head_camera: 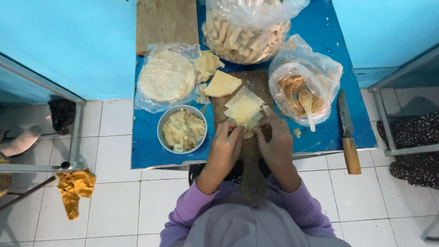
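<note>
**Both hands pinch one wrapper at the board's near end**

Head view: the left hand (224, 147) and right hand (277, 142) close their fingertips on a small pale wrapper (247, 125) lying on the wooden board (250, 154), just below a stack of cut wrappers (243, 106). The bowl of filling (182, 129) sits just left, within reach. A bag of crumbs (301, 87) with a wooden spoon (306, 106) stands right; a knife (348, 133) lies apart at the table edge.
</note>
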Available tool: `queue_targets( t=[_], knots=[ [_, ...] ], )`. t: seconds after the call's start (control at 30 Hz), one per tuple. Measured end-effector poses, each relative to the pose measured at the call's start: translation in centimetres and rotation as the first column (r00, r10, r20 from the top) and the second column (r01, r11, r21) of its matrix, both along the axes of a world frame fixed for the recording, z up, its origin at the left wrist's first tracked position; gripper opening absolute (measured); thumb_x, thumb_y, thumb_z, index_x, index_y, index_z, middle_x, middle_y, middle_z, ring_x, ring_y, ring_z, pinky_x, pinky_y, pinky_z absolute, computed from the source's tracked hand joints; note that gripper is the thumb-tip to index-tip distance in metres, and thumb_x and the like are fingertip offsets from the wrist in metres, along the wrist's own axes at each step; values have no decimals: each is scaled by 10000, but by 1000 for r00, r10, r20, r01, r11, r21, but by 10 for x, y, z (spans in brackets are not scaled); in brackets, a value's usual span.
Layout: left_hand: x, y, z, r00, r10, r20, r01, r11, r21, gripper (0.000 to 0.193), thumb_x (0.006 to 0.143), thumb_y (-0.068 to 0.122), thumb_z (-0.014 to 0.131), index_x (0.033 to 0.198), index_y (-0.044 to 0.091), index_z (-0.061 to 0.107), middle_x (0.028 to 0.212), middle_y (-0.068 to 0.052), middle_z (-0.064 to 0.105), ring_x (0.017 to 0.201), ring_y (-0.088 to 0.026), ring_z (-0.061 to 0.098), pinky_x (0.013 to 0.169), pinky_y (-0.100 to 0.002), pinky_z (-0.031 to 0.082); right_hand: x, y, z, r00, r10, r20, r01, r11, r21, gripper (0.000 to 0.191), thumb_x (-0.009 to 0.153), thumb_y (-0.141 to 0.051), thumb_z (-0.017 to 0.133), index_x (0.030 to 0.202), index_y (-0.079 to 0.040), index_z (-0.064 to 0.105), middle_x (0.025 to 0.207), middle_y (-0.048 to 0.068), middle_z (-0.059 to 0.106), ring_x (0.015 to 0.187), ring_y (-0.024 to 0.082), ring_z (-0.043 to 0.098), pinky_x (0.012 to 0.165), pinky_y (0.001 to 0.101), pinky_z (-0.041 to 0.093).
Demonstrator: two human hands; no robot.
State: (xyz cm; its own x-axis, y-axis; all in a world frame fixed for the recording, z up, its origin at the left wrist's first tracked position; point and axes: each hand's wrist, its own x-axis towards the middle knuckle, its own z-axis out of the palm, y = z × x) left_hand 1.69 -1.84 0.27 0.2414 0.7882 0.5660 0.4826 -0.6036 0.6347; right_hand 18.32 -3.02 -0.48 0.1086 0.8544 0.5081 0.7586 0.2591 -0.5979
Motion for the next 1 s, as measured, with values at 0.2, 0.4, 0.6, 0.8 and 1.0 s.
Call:
queue_targets(
  t=[0.2,0.4,0.6,0.8,1.0],
  knots=[
    [-1,2,1,999,-22,23,22,1000,20,309,837,-94,696,1141,-38,693,1070,-171,604,982,-361,596,846,-430,510,-9,1,-3,1000,0,-1,0,1000,-9,624,860,46,716,1449,-49,532,956,131,664,891,286,654,793,403,520],
    [-4,1,1,998,-46,33,46,999,-2,299,829,-106,690,1120,-39,696,1069,-167,607,975,-357,610,836,-423,519,-9,1,0,988,22,-152,-33,997,-73,655,860,10,727,1460,-38,467,936,123,672,800,245,692,690,359,559],
    [-4,3,-1,998,-55,37,55,998,6,306,797,-114,670,1092,-35,697,1088,-177,608,1004,-363,619,864,-425,531,-16,6,-1,995,-1,-104,-4,999,-49,647,882,15,730,1472,-45,474,951,139,679,820,262,702,711,370,560],
    [-4,3,0,997,-30,74,32,999,-31,282,876,-77,674,1156,-72,641,1129,-207,605,1058,-423,592,889,-465,503,-19,1,-12,992,123,36,-127,982,136,610,871,28,706,1434,-40,482,1106,202,663,972,359,689,829,433,555],
    [-4,4,-3,996,-35,76,36,999,-15,246,887,-50,690,1129,-7,671,1095,-188,622,1037,-395,616,879,-444,518,-11,-3,-17,980,195,33,-197,980,40,615,894,25,720,1451,-34,466,1118,218,668,989,378,694,837,432,566]
  ],
)
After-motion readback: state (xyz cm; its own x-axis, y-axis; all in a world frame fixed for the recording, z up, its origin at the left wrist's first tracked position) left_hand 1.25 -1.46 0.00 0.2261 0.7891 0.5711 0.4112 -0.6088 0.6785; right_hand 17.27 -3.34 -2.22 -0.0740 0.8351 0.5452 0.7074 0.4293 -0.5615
